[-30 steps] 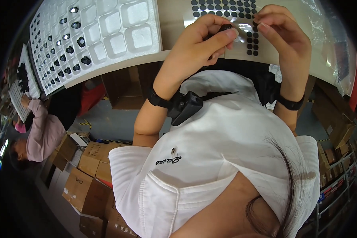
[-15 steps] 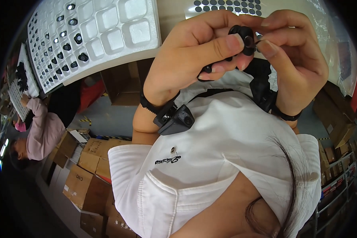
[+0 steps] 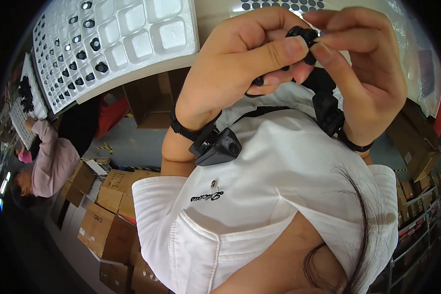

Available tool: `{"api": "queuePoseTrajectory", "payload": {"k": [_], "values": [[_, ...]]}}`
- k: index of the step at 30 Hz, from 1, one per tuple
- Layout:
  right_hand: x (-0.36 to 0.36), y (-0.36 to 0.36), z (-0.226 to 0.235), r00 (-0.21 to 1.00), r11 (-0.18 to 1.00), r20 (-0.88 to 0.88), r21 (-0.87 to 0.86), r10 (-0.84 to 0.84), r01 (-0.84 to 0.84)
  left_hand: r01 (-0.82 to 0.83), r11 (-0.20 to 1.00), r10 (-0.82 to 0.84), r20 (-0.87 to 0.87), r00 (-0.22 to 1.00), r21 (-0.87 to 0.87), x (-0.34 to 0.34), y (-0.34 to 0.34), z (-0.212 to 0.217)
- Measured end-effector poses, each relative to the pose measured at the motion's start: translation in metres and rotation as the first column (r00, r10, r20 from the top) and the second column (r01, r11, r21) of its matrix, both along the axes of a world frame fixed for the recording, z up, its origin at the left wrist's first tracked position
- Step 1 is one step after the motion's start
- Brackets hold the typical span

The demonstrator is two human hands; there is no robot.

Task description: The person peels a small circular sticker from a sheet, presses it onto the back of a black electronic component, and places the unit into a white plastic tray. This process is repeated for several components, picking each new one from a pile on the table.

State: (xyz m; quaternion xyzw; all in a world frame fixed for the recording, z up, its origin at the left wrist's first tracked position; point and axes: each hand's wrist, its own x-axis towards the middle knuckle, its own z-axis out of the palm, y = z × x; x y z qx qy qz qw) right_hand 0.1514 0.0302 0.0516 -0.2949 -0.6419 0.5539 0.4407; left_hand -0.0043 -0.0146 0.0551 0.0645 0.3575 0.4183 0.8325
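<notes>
My left hand (image 3: 240,61) is closed around a small rounded black plastic part (image 3: 303,33), thumb pressed on its side. Another black piece (image 3: 258,81) pokes out between the lower fingers of that hand. At the part's right end, the thumb and forefinger of my right hand (image 3: 370,68) are pinched together, touching it. Whatever lies between those fingertips is too small to make out. Both hands are raised at the table's near edge.
A white foam tray (image 3: 169,41) at the left has many square pockets, several holding small black parts. Dark round stickers (image 3: 284,6) lie behind my hands, with clear plastic film (image 3: 416,59) at the right. Cardboard boxes (image 3: 103,230) and a person in pink (image 3: 54,157) are at the left.
My right fingertips have moved left and up against the end of the black part. The part has turned slightly in my left hand, and its round opening no longer shows.
</notes>
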Motion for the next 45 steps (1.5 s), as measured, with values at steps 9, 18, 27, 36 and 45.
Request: {"api": "queuePoseTrajectory", "payload": {"k": [9, 18, 27, 36, 45], "values": [[0.008, 0.013, -0.006, 0.949, 0.972, 0.297, 0.170, 0.109, -0.165, -0.023, 0.958, 0.071, -0.157, 0.985, 0.284, 0.006, 0.005, -0.019], [-0.005, 0.027, -0.017, 0.798, 0.859, 0.427, 0.467, -0.426, 0.208, -0.044, 0.973, 0.103, -0.252, 0.962, 0.228, 0.005, 0.010, -0.036], [0.032, 0.017, -0.048, 0.789, 0.993, 0.603, 0.072, -0.114, 0.089, -0.056, 0.979, 0.105, -0.245, 0.964, 0.197, 0.008, 0.012, -0.043], [0.044, 0.030, -0.054, 0.790, 1.000, 0.613, -0.024, 0.023, -0.010, -0.068, 0.972, 0.130, -0.277, 0.952, 0.224, 0.007, 0.012, -0.049], [0.012, 0.007, -0.015, 0.985, 0.987, 0.089, -0.042, -0.148, 0.152, 0.036, 0.921, 0.004, -0.102, 0.995, 0.388, 0.003, 0.010, -0.050]]}}
